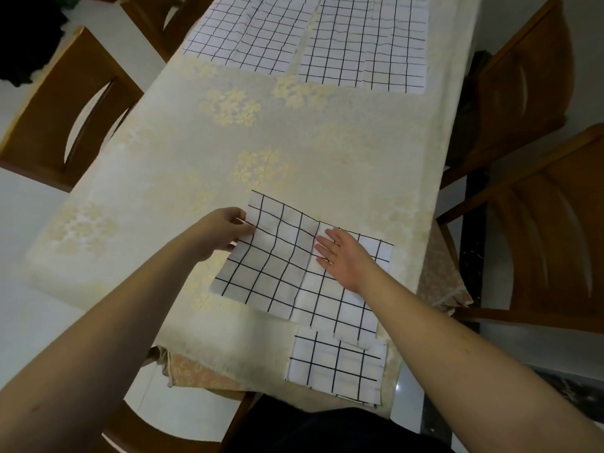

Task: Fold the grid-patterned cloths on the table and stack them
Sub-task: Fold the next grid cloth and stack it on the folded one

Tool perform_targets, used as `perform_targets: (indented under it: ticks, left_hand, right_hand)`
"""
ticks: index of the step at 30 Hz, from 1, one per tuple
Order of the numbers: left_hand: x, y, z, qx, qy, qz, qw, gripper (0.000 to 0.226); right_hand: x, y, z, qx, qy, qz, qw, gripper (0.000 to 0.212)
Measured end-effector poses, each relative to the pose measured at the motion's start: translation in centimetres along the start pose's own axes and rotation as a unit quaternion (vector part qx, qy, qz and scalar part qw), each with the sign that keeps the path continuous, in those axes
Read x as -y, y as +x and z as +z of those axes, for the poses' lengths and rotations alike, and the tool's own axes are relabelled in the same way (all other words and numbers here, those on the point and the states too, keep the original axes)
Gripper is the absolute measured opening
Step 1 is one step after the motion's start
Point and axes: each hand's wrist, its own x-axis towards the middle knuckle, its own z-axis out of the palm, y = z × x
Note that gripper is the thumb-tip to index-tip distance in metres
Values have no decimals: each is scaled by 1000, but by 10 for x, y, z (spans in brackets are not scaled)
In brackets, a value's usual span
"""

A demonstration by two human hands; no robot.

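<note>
A white cloth with a black grid lies partly folded near the table's front edge, its left half doubled over the right. My left hand pinches its far left edge. My right hand lies flat with straight fingers on the cloth's right half, beside the fold's edge. A small folded grid cloth sits at the front edge, just below it. Two more grid cloths, the left one and the right one, lie spread flat at the far end of the table.
A cream floral tablecloth covers the table. Wooden chairs stand at the left and the right, another at the right front. A dark bundle sits at the far left.
</note>
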Motion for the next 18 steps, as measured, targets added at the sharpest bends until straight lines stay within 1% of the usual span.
perform_targets:
  ticks: [2, 6, 8, 10, 11, 14, 15, 17, 18]
  left_hand:
    - [-19, -13, 6, 31, 14, 25, 999, 7]
    - [-53, -31, 34, 78, 48, 60, 994, 27]
    - [-65, -36, 56, 94, 53, 77, 991, 28]
    - [-72, -38, 81, 103, 36, 88, 990, 29]
    - [-74, -39, 93, 112, 18, 90, 989, 31]
    - [-71, -38, 125, 165, -62, 77, 981, 38]
    - [-67, -37, 132, 175, -67, 78, 979, 40]
    - [-56, -30, 142, 161, -44, 95, 981, 39]
    - [-50, -26, 144, 138, -36, 102, 984, 35]
  right_hand:
    - [-2, -3, -1, 6, 4, -4, 1000, 53]
    - [-5, -14, -11, -4, 20, -20, 1000, 52]
    - [-4, -21, -20, -18, 23, -28, 999, 46]
    - [-4, -26, -32, -39, 27, -37, 998, 41]
    - [-3, -29, -38, -46, 31, -41, 998, 42]
    - [-2, -37, -60, -55, 45, -59, 996, 54]
    - [-1, -40, -67, -63, 51, -67, 994, 55]
    - [0, -49, -81, -85, 54, -88, 991, 53]
    - [1, -54, -88, -92, 51, -98, 990, 52]
